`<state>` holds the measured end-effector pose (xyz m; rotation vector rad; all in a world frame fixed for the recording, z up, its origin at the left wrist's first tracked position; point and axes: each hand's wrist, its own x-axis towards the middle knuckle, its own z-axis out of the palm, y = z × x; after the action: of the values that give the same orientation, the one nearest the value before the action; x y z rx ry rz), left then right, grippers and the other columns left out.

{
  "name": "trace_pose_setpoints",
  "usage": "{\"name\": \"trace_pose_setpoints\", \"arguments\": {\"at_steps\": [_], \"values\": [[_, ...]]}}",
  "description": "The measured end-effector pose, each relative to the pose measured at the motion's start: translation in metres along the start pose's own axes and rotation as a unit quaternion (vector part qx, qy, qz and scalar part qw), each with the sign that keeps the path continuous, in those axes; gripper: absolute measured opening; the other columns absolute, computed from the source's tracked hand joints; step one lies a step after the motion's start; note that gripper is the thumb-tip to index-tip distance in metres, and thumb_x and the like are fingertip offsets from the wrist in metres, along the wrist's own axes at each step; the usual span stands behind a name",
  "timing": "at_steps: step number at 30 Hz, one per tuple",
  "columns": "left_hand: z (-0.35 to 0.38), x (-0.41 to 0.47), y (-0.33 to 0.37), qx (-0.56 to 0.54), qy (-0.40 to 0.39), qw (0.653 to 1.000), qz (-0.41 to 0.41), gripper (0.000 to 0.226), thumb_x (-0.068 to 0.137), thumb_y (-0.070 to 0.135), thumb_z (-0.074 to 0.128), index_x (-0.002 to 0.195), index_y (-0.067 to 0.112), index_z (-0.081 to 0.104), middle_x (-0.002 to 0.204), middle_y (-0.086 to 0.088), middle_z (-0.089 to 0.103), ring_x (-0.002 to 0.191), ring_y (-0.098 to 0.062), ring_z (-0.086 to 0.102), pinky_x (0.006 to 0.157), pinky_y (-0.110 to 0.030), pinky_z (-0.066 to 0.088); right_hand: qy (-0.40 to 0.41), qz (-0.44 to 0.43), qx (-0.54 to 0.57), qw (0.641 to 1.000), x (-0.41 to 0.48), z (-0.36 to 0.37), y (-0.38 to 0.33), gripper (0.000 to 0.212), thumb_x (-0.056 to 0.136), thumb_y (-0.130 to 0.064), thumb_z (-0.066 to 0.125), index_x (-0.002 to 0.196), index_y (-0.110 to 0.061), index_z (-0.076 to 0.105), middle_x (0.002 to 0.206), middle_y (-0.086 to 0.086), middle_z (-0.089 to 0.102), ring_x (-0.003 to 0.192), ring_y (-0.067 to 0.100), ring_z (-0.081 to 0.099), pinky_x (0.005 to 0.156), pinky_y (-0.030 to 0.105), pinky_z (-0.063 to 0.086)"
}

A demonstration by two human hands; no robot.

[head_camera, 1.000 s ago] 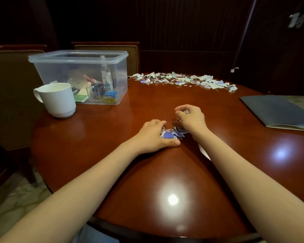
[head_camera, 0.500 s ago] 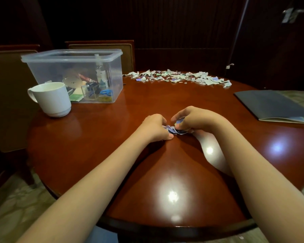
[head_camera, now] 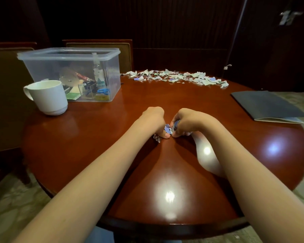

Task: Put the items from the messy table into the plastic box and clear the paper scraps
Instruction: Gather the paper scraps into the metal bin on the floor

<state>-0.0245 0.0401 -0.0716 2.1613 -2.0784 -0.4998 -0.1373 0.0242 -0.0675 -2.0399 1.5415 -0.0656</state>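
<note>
A small bunch of paper scraps (head_camera: 168, 130) lies on the bench (head_camera: 112, 142), nearer the person than the plastic box (head_camera: 68, 57) and off to its right. The left hand (head_camera: 154, 121) and the right hand (head_camera: 189, 121) meet over it, knuckles up and fingers curled down. The bunch sits between the two hands and partly under them, with blue and white bits showing in the gap by the thumbs. Both hands grip the bunch. One checked scrap (head_camera: 157, 139) pokes out from under the left hand on the near side. The plastic box stands without a lid and holds small items (head_camera: 88, 85). A white cup (head_camera: 47, 97) stands just in front of the box's left corner. A long pile of scraps (head_camera: 174, 78) stretches away to the right of the box along the far edge. A dark folder (head_camera: 268, 106) lies well to the right of the box.
</note>
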Motion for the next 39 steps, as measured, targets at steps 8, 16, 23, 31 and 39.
{"name": "trace_pose_setpoints", "arguments": {"at_steps": [8,16,23,31,39], "values": [[0.0,0.004,-0.007,-0.063,-0.019,0.998,0.003,0.05,0.073,0.028,0.079,0.115,0.006,0.064,0.105,-0.01,0.065,0.083,-0.023,0.054,0.074,-0.029,0.046,0.009,-0.055,0.034,0.998,0.002,0.005,0.001,0.019,0.082,0.001,0.065,0.093,-0.011,0.055,0.079,0.0,0.053,0.066,0.008,0.047,0.058,0.019,0.043],[-0.002,0.003,-0.017,-0.101,-0.024,0.994,0.033,0.035,0.077,0.016,0.076,0.11,0.007,0.068,0.091,-0.007,0.058,0.08,-0.02,0.048,0.07,-0.028,0.039,-0.008,-0.067,0.087,0.994,0.004,0.005,0.001,0.023,0.082,-0.006,0.069,0.099,-0.012,0.055,0.082,-0.001,0.053,0.073,0.012,0.05,0.06,0.018,0.043],[-0.005,0.004,-0.021,-0.139,-0.049,0.988,0.04,0.015,0.081,0.009,0.07,0.091,0.008,0.059,0.084,-0.007,0.051,0.079,-0.02,0.041,0.066,-0.028,0.035,0.01,-0.065,0.066,0.996,0.007,0.007,0.0,0.009,0.087,-0.013,0.065,0.087,-0.008,0.058,0.068,0.001,0.05,0.059,0.009,0.044,0.056,0.019,0.039],[-0.008,0.01,-0.03,-0.395,-0.086,0.914,-0.034,0.015,0.088,-0.005,0.058,0.096,0.007,0.058,0.082,-0.006,0.061,0.072,-0.011,0.061,0.057,-0.018,0.051,0.043,-0.024,0.28,0.959,0.005,0.002,0.008,0.015,0.092,-0.001,0.053,0.078,-0.005,0.054,0.069,0.007,0.048,0.056,0.012,0.04,0.045,0.017,0.034],[-0.007,0.005,-0.034,-0.555,-0.124,0.82,-0.063,0.039,0.091,-0.02,0.031,0.107,0.006,0.055,0.09,-0.016,0.058,0.079,-0.021,0.06,0.071,-0.027,0.056,0.089,-0.047,0.437,0.894,0.017,0.016,-0.011,0.032,0.096,0.001,0.042,0.068,-0.011,0.053,0.073,0.009,0.052,0.072,0.023,0.049,0.063,0.029,0.04]]}}
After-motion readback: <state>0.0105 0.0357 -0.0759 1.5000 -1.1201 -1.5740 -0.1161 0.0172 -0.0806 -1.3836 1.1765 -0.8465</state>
